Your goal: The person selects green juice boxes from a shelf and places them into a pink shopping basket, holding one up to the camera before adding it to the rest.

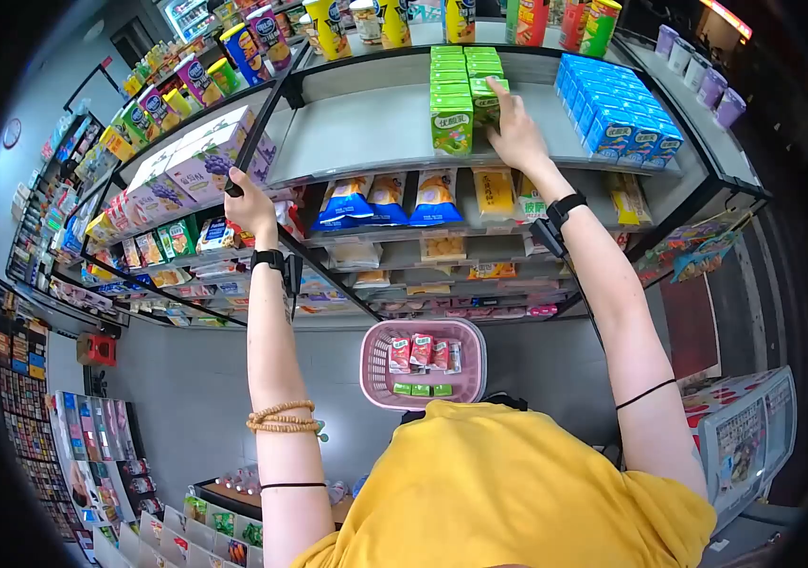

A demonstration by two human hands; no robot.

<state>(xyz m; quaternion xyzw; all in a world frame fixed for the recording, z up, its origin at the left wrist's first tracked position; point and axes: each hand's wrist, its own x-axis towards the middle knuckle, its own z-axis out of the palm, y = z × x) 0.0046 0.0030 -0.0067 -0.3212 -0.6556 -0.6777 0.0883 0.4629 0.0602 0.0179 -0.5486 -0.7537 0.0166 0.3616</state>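
- The stack of green rectangular drink cartons (456, 95) stands up on the grey shelf board (366, 128), in neat rows running back to the wall.
- The right hand (517, 137) is on the right edge of that stack, arm stretched high, fingers laid against one carton. Whether they have closed on it or only press it cannot be told from here.
- Judging by the pose, the work in hand is handling that edge carton. Shifting it would call for a clean pinch on its sides, as its neighbours stand touching it.
- Well left of the stack, the left hand (252, 206) is curled tight around the black metal upright (266, 137) of the rack, bracing the reach.
- Right of the stack, apart from it on the same board, sits a block of blue cartons (612, 104). To the left, past the upright, are white boxes with purple grape prints (195, 161).
- Above and behind the stack runs a row of tall bright canisters (333, 28).
- Just below the stack hang blue and yellow snack bags (390, 199).
- Far below it, near the person's yellow shirt (517, 492), a pink plastic basket (373, 374) holds red cartons (420, 352) and small green packs (420, 389).
- In the way: the shelf's height and the close-packed green rows, which could tip if nudged.
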